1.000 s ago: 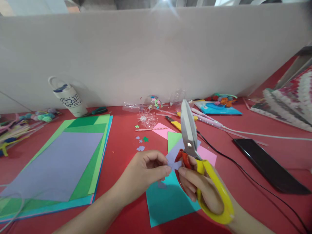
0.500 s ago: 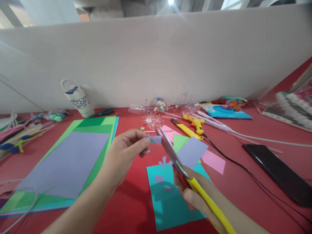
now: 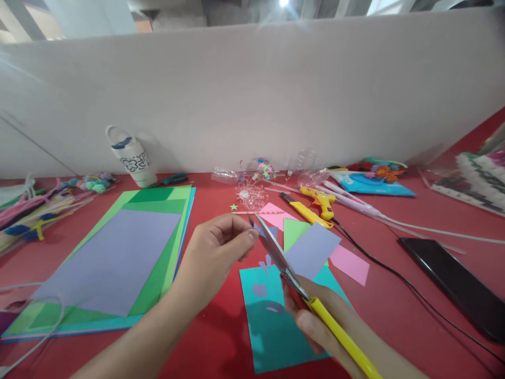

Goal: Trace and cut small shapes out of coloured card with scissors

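Observation:
Between thumb and forefinger, my left hand (image 3: 223,242) pinches a small purple paper piece (image 3: 272,230). My right hand (image 3: 315,310) grips scissors (image 3: 278,254) with yellow and red handles. The blades are slightly apart and overlap the purple piece close to my left fingertips. Below the hands lies a teal paper sheet (image 3: 284,345) with small purple scraps (image 3: 259,289) on and just above it. A larger purple paper (image 3: 313,250) rests over a green paper (image 3: 294,231) beside the scissors, with pink paper (image 3: 351,265) to its right.
At the left is a stack of coloured paper (image 3: 114,258). A white tumbler (image 3: 134,160) stands against the white partition. A yellow glue gun (image 3: 321,200), a yellow box cutter (image 3: 310,211), its black cable, and a black phone (image 3: 453,284) lie to the right.
My left hand has moved slightly right, toward the scissors. The purple piece now sits behind the blades instead of in front of their tips. The view has shifted a little.

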### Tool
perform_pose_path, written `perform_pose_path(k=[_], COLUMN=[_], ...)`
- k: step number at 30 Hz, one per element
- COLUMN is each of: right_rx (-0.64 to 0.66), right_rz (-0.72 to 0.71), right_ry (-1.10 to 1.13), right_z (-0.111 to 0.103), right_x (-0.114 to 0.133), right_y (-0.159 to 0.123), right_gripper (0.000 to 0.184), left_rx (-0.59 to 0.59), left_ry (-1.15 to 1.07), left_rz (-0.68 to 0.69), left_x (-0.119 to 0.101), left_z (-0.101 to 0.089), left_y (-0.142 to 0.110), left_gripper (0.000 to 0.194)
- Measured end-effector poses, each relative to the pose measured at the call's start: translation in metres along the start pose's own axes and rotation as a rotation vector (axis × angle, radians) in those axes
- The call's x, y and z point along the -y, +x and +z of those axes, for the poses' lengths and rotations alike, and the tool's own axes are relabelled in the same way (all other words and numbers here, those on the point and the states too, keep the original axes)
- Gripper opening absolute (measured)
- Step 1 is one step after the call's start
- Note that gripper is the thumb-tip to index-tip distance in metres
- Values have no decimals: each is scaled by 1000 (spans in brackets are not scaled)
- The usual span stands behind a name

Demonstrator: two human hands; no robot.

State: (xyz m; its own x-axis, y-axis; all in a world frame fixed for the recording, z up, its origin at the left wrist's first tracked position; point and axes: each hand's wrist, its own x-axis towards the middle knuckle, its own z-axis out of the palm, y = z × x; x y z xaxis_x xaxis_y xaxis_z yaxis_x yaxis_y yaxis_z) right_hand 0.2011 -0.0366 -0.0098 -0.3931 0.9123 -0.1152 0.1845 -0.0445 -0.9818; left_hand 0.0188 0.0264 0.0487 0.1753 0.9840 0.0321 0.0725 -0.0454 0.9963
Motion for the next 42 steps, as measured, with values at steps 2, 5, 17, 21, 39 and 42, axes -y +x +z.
perform_pose_path(k=[2, 5, 17, 21, 39, 42], right_rx=[-8, -17, 9, 13, -1, -20], right_rz=[12, 38, 61, 54, 23, 50], right_ry=[7, 20, -30, -33, -31, -48], right_z=[1, 1, 0, 0, 0, 0], right_x=[2, 6, 10, 12, -3, -2], right_y=[-1, -2, -4, -3, 1, 0], right_gripper=[55, 54, 53, 52, 56, 56], left_rx=[2, 4, 21, 26, 22, 23], left_ry=[-7, -18, -47, -44, -86, -90], left_rz=[-2, -12, -28, -27, -27, -27], left_x=[1, 2, 2, 4, 3, 3], left_z=[1, 2, 1, 1, 1, 1], left_y=[-1, -1, 0, -1, -1, -1], left_gripper=[16, 15, 15, 15, 14, 12])
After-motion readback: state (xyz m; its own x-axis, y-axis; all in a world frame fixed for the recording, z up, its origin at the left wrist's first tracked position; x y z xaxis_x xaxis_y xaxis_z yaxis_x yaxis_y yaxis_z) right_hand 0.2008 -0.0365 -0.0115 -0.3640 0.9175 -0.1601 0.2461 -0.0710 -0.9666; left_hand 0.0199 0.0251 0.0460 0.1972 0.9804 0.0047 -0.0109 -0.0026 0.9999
